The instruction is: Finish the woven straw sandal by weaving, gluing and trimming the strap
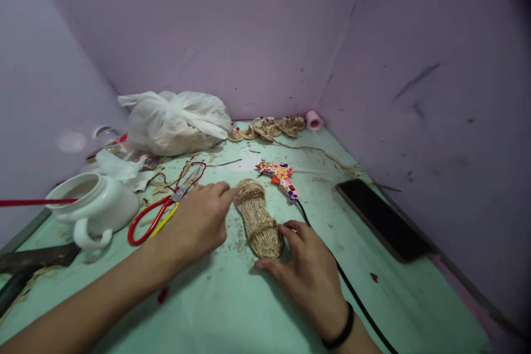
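Observation:
A small woven straw sandal (258, 218) lies on the pale green table (232, 304). My left hand (199, 220) rests just left of it, fingers curled loosely, fingertips touching the sandal's far end. My right hand (309, 274) lies at the sandal's near end, thumb and fingers touching its woven edge; a black band circles that wrist. Neither hand lifts the sandal. Red-handled scissors (160, 211) lie left of my left hand.
A white ceramic pot (93, 207) stands at the left, a white plastic bag (176, 120) behind it. Colourful patterned pieces (280, 177) and a black cable (352, 290) lie right of the sandal. A dark phone (381, 218) lies near the right wall. More straw pieces (269, 128) and a pink roll (313, 120) sit at the back.

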`<state>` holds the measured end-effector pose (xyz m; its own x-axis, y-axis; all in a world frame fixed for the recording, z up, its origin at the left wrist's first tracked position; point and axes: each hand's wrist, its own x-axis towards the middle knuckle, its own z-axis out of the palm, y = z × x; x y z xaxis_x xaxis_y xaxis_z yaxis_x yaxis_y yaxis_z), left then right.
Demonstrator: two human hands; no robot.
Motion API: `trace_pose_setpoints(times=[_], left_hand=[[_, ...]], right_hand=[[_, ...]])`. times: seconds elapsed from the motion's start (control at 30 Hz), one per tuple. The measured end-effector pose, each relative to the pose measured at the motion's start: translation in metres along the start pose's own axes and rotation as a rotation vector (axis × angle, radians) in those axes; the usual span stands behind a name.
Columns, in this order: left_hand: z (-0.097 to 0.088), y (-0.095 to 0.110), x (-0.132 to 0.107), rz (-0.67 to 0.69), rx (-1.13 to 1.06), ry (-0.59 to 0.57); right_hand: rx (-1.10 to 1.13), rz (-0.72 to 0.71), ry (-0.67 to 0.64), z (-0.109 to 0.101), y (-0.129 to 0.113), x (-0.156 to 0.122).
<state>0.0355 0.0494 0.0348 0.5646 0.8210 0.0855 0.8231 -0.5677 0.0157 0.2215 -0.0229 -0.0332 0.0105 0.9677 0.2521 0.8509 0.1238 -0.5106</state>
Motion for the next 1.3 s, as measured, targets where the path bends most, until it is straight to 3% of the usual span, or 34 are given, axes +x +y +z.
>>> trace_pose_setpoints(times=[0.13,0.27,0.37,0.5,0.67,0.83,1.13,1.3], left_hand=[[0.013,0.002,-0.032,-0.282,-0.316,-0.088],[0.028,0.011,-0.042,-0.386,-0.61,-0.17],[0.035,0.017,-0.04,-0.394,-0.67,-0.153],[0.042,0.019,-0.038,-0.387,-0.689,-0.127],[0.047,0.019,-0.04,-0.424,-0.809,-0.098],[0.054,0.021,-0.038,-0.441,-0.919,-0.017],[0.062,0.024,-0.036,-0.443,-0.831,0.043],[0.058,0.02,-0.04,-0.41,-0.919,-0.007]], right_hand=[[0.162,-0.062,-0.044,-0.004,0.003,-0.009],[0.196,-0.039,-0.074,-0.009,0.012,-0.008],[0.189,-0.058,-0.048,-0.011,0.013,-0.001],[0.222,-0.193,-0.175,-0.009,0.011,0.004],[0.348,-0.145,-0.079,-0.003,0.011,0.003],[0.417,-0.212,-0.141,-0.001,0.006,0.003],[0.442,-0.126,-0.114,0.0,0.003,-0.002],[0.537,-0.002,-0.094,0.004,0.014,-0.004]])
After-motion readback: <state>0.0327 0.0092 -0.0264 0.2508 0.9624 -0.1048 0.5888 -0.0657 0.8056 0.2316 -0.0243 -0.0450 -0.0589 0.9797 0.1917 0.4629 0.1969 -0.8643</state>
